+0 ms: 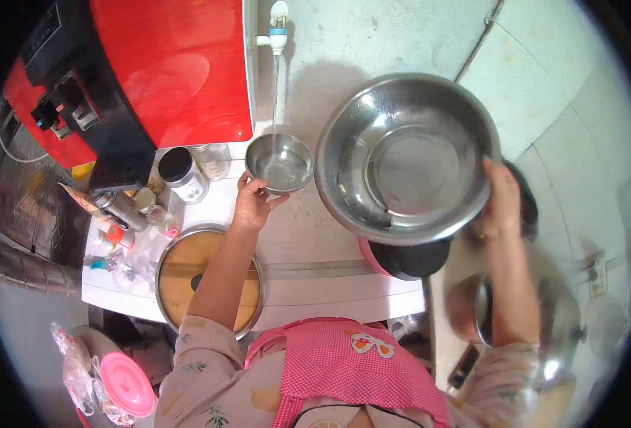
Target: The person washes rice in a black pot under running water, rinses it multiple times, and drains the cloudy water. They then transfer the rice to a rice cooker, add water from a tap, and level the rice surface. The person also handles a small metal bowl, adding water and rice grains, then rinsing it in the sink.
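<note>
My left hand (256, 199) grips the near rim of a small stainless steel bowl (288, 184). A stream of water (275, 91) runs down from a white tap (278, 37) on the wall into this bowl. In my right hand (502, 198) is a large stainless steel basin (417, 171), held by its right rim. The basin is tilted so that its inside faces me, and it looks wet. Small bowl and basin are side by side, close to each other. Both are held above the white table (320, 230).
A red and black water dispenser (171, 69) stands at the back left. Jars (184, 176), a metal flask (120, 208) and small bottles crowd below it. A round lidded pan (176, 267) sits under my left forearm. Behind the basin is a pink and black container (411, 259).
</note>
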A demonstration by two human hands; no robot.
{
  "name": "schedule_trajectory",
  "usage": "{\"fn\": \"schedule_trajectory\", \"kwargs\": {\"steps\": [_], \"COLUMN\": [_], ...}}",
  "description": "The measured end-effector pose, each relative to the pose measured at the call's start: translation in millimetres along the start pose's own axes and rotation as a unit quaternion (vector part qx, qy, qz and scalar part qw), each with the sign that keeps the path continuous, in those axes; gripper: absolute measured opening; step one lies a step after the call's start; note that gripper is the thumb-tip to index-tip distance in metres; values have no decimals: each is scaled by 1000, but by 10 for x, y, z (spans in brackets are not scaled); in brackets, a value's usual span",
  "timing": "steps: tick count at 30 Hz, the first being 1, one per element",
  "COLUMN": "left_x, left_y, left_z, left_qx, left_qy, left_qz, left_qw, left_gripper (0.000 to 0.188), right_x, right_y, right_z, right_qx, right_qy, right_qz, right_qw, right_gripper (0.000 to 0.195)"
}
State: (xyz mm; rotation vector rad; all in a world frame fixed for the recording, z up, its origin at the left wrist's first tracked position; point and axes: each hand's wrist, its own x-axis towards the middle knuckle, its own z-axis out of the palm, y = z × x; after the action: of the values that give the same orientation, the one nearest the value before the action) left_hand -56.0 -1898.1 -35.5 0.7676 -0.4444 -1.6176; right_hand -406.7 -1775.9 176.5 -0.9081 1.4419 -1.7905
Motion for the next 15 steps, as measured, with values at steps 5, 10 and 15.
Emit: {"fn": "schedule_trajectory", "kwargs": {"steps": [5, 10, 15], "left_x": [2, -72, -42], "left_y": [-148, -187, -174], "left_z": [56, 286, 353], "left_qx": [-26, -12, -57], "left_qy": [-87, -93, -98], "left_qz": [-52, -71, -93], "left_qw": [994, 993, 989], "left_gripper": [74, 58, 53], "right_x": [75, 168, 188], "right_y": [-326, -549, -704], "right_z": [185, 399, 737], "right_qx": [-58, -163, -210], "right_qy": [3, -14, -26], "right_qz": [-56, -113, -151], "right_qw": [997, 980, 966], "right_gripper": [15, 21, 25]}}
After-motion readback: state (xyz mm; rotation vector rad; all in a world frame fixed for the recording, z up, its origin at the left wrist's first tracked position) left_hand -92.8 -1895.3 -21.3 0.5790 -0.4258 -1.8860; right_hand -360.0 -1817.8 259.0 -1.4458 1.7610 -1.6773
